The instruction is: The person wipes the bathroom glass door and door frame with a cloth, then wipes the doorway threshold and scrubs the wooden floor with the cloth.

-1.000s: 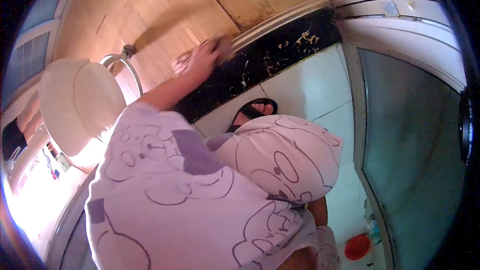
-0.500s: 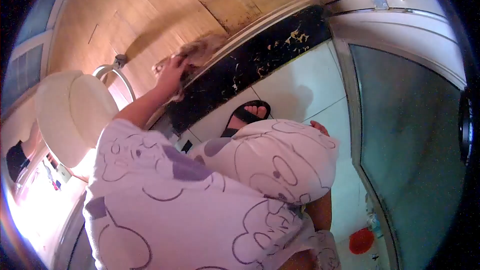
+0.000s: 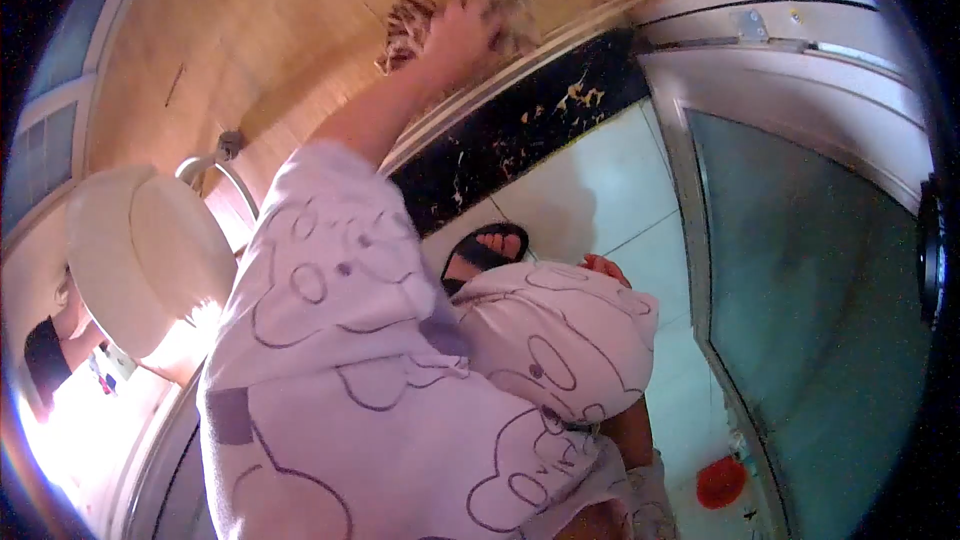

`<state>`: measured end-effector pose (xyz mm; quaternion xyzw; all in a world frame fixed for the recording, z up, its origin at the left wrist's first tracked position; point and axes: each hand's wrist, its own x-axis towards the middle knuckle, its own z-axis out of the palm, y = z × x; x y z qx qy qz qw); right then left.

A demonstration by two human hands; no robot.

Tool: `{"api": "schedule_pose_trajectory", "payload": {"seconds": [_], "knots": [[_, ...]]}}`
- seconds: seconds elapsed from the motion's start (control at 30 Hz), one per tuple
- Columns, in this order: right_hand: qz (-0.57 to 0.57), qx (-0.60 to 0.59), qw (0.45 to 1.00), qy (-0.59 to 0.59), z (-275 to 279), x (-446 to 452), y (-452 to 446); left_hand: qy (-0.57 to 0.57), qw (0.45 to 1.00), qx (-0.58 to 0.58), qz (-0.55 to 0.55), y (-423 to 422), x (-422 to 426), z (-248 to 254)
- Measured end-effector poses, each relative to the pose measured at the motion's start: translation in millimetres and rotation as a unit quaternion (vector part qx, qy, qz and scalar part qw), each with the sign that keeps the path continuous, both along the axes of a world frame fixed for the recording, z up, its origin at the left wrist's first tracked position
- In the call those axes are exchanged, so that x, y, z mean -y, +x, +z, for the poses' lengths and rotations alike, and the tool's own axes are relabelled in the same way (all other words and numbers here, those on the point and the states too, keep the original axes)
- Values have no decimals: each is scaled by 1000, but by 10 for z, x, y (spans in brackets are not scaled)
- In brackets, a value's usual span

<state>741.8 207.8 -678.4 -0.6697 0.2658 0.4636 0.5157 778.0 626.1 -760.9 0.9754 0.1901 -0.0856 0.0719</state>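
Note:
My left hand (image 3: 462, 38), at the end of an outstretched arm, presses on a crumpled brown-and-white patterned cloth (image 3: 407, 32). The cloth lies on the wood-look surface (image 3: 290, 30), beside the pale edging strip, and bunches out on both sides of the hand. Motion blurs the fingers somewhat, but they are bent over the fabric. Past the pink patterned knee (image 3: 560, 340), part of my right hand (image 3: 606, 268) seems to show; most of it is hidden, and I cannot make out anything in it.
A black marbled sill (image 3: 520, 130) runs between the wood-look surface and white floor tiles (image 3: 640, 200). A foot in a black sandal (image 3: 487, 248) stands on the tiles. Right is a framed glass door (image 3: 810, 290), with a red object (image 3: 721, 482) near its base. A rounded cream object (image 3: 150, 255) stands left.
My left hand and the cloth have slid up and to the right along the edging strip. The left arm is stretched farther out. The view has shifted slightly.

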Motion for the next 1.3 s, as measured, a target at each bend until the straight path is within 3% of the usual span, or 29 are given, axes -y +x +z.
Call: {"api": "schedule_pose_trajectory", "payload": {"seconds": [0.03, 0.1, 0.13, 0.23, 0.3, 0.4, 0.5, 0.53, 0.57, 0.63, 0.67, 0.73, 0.77, 0.8, 0.83, 0.9, 0.97, 1.0, 1.07, 1.13, 1.2, 1.3], "knots": [[-29, -2, 1000, 0, 109, -50, 23, -25, 996, 35, -78, -240, 182, -93], [-88, 18, 996, -7, 292, -123, 6, -39, 991, 86, -90, -645, 286, -288], [-94, 24, 995, -5, 187, -42, -1, -38, 990, 92, -96, -491, 222, -257], [104, 32, 992, -57, -192, 339, -91, -5, 978, 159, -137, 69, 131, -332], [89, 33, 995, -32, -204, 408, -110, -11, 981, 159, -112, 673, 148, -175], [72, 27, 997, -12, -123, 385, -109, 76, 973, 205, -69, 1769, 102, -484], [104, 37, 994, 6, -76, 418, -124, 56, 982, 181, -21, 2204, 270, -417], [141, 53, 988, 20, -67, 479, -148, 32, 987, 159, 1, 2194, 277, -409], [187, 80, 978, 36, -58, 540, -154, 66, 972, 221, -53, 2018, 225, -495], [157, 81, 982, 68, -39, 582, -114, -5, 979, 157, -131, 1450, 16, -219], [101, 63, 989, 86, -52, 589, -90, 37, 967, 219, -123, 1046, -140, -333], [-70, 11, 989, 133, -19, 529, -24, 61, 960, 273, -6, 180, -600, -732], [-70, 8, 989, 134, 35, 441, 7, 35, 977, 200, 60, -92, -800, -440], [-51, -1, 997, 50, 100, 312, 31, 17, 985, 119, 123, -363, -999, -142], [-31, -12, 999, -37, 145, 243, 49, 134, 979, 89, 128, -509, -1305, -382], [-24, -9, 999, -28, -53, 373, -31, 177, 965, 61, 185, -250, -1768, -897], [-2, -4, 1000, -10, -93, 387, -51, 134, 935, 44, 327, 92, -1766, -751], [6, -1, 1000, -9, -88, 397, -59, 45, 911, 55, 407, 506, -1528, -364], [17, 1, 1000, -7, -50, 373, -53, -48, 933, -9, 356, 997, -1244, -171], [20, 1, 1000, -3, -22, 328, -57, 31, 983, 16, 179, 1197, -836, -264], [29, 4, 1000, 3, 21, 323, -49, 73, 987, 119, 78, 895, -544, -437], [47, 16, 999, 23, 8, 346, 12, 31, 994, 94, -50, -257, -265, -332]]}}
